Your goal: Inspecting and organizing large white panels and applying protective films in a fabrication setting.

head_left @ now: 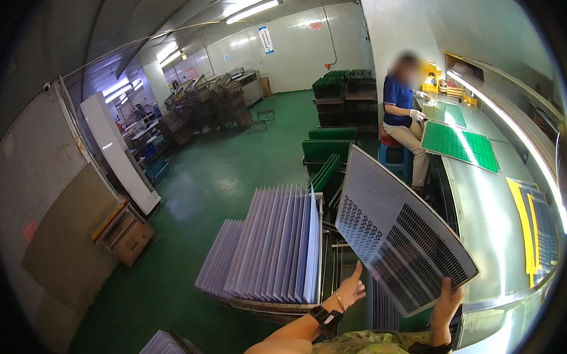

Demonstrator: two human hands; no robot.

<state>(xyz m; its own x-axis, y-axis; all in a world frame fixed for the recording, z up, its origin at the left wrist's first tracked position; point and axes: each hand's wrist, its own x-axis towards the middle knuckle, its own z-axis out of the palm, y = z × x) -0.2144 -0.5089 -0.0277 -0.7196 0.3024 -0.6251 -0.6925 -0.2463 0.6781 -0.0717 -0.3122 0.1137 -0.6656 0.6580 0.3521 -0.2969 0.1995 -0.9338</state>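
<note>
A thin, pale rectangular panel (pixel 389 192) with dark grid blocks and rows of small ring shapes stands tilted in front of me. My right hand (pixel 447 301) grips its lower right edge, thumb on the face toward me; the fingers behind are hidden. Just below the panel's lower left edge is my left hand (pixel 352 291), one finger stretched up at that edge; I cannot tell whether it touches. Its palm shows nothing held. Left of the panel, a rack (pixel 263 305) carries several upright white panels (pixel 270 246) in a row.
At right, a lit bench (pixel 478 201) bears green panels (pixel 460 144) and yellow-edged sheets (pixel 534 230). A person in blue (pixel 401 104) sits there wearing white gloves. Racks of green panels (pixel 330 147) stand ahead. Stacked metal racks (pixel 206 111) and a cardboard box (pixel 128 238) are farther left.
</note>
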